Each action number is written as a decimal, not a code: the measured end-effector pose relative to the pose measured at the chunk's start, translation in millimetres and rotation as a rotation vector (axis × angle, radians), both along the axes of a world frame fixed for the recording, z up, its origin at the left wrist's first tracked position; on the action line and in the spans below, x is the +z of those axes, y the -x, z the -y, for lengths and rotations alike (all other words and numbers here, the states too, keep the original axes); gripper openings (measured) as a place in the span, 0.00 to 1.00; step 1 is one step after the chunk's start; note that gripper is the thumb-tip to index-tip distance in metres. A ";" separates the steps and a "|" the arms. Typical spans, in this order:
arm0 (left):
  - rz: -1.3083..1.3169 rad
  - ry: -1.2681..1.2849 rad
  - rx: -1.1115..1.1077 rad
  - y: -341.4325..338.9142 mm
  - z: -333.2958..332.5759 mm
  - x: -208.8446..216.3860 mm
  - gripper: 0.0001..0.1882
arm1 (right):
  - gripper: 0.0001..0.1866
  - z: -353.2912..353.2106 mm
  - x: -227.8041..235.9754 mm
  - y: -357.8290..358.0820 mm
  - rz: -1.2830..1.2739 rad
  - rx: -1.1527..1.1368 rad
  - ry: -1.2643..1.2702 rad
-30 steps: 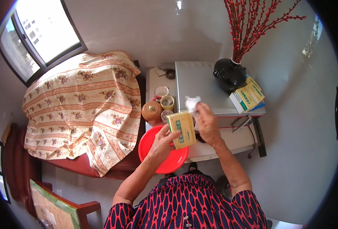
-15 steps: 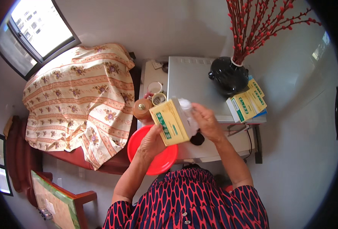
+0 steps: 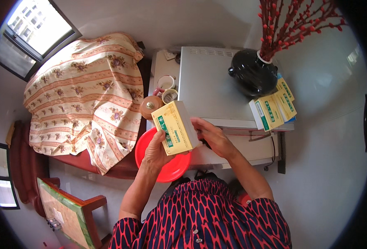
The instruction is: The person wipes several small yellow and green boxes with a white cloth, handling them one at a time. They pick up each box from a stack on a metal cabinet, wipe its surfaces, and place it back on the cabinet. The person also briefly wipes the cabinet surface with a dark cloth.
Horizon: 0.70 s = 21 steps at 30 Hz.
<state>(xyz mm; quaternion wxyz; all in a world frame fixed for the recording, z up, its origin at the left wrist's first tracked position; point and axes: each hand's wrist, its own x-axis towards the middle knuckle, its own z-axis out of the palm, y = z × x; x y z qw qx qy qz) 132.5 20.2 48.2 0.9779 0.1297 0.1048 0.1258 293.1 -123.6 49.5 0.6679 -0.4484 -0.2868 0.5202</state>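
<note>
A yellow carton (image 3: 174, 129) with a green label panel is gripped in my left hand (image 3: 155, 151), thumb across its printed face. At the carton's white right side is my right hand (image 3: 216, 140), its fingers stretched out towards that side and partly hidden behind one another. Whether the fingertips touch the carton is hard to tell. Beneath the carton and left hand lies a round red plastic basin or lid (image 3: 173, 171). A brown lidded pot (image 3: 151, 106) stands just beyond the carton.
Beyond my hands stands a grey metal-topped cabinet (image 3: 208, 83), carrying a black vase (image 3: 254, 72) with red-budded branches and several yellow cartons (image 3: 270, 112). Cups (image 3: 166, 83) crowd its left side. A flowered cloth (image 3: 88, 91) drapes over furniture at left. A wood-framed stool (image 3: 67, 207) stands lower left.
White material that stuck out of the carton's right side is no longer visible; that side now looks flat. The carton has moved slightly left, and my right hand has come lower and left.
</note>
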 end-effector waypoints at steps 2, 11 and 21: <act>-0.024 0.052 0.049 4.8 -8.3 5.6 0.32 | 0.16 18.3 -41.3 -3.7 0.110 0.048 0.087; -0.189 -0.130 -0.008 39.9 -33.9 8.9 0.35 | 0.24 53.2 -261.9 18.4 1.654 -0.068 1.004; -0.299 -0.211 -0.053 77.5 -74.9 -0.5 0.24 | 0.18 100.1 -185.9 16.5 1.098 -0.070 1.098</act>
